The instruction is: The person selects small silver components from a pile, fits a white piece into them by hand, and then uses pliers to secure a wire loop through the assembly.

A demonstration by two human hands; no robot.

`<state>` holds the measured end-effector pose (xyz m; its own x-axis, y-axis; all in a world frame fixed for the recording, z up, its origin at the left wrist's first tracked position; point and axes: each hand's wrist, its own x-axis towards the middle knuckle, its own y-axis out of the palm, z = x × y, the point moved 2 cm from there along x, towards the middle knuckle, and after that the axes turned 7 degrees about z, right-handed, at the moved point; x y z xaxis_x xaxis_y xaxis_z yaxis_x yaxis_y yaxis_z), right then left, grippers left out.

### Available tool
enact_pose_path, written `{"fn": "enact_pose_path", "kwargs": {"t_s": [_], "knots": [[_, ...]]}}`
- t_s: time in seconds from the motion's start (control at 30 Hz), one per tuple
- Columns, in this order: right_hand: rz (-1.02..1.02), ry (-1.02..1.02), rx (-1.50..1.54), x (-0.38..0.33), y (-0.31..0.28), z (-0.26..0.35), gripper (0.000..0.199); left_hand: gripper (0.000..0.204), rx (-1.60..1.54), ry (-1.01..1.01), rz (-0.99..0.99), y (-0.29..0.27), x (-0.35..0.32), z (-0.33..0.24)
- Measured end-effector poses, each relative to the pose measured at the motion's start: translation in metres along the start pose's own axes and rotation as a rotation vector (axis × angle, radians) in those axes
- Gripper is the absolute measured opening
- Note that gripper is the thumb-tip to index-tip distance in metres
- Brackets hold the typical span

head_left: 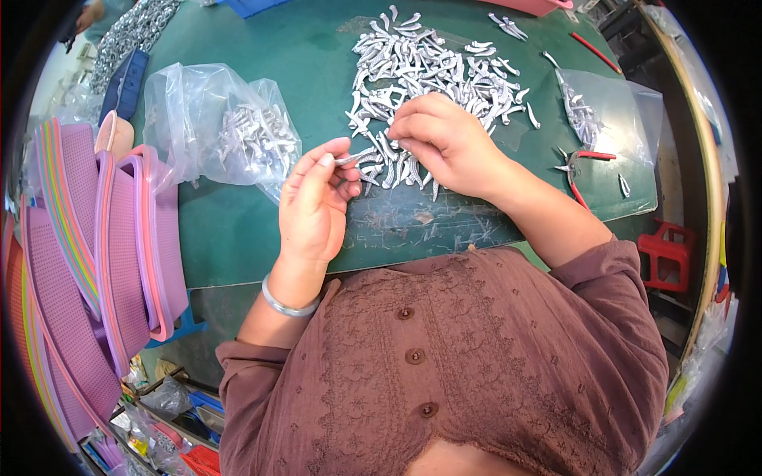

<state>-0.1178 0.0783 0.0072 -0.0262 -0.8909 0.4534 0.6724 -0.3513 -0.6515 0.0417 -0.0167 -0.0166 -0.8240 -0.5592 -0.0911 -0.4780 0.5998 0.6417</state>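
A heap of several small silver metal pieces [432, 75] lies on the green table mat [317, 55]. My left hand [313, 202] pinches one small silver piece [349, 158] between thumb and fingertips, just left of the heap's near edge. My right hand [444, 143] rests on the near part of the heap, fingers curled down onto the pieces; what is under the fingers is hidden. A silver bangle [287, 305] circles my left wrist.
A clear plastic bag [226, 127] with more silver pieces lies left of my hands; another bag [595, 107] sits at right. Red-handled pliers [578, 170] lie by it. Stacked purple and pink baskets [103, 246] stand at left. A red stool [667, 254] is below right.
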Motion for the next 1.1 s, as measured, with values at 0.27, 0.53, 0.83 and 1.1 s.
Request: {"fn": "enact_pose_path", "kwargs": {"t_s": [0.27, 0.53, 0.83, 1.1], "knots": [[0.228, 0.057, -0.414, 0.003, 0.015, 0.008, 0.009, 0.015, -0.091, -0.115, -0.090, 0.003, -0.002, 0.000], [0.121, 0.042, -0.084, 0.003, 0.014, 0.006, 0.007, 0.017, 0.156, -0.313, -0.012, 0.011, -0.006, 0.003], [0.138, 0.084, 0.369, 0.002, 0.012, 0.004, 0.005, 0.015, 0.132, -0.323, -0.003, 0.018, -0.003, 0.008], [0.095, 0.137, 0.308, -0.002, 0.010, 0.004, 0.014, 0.014, 0.172, -0.234, -0.004, 0.014, -0.004, 0.005]]}}
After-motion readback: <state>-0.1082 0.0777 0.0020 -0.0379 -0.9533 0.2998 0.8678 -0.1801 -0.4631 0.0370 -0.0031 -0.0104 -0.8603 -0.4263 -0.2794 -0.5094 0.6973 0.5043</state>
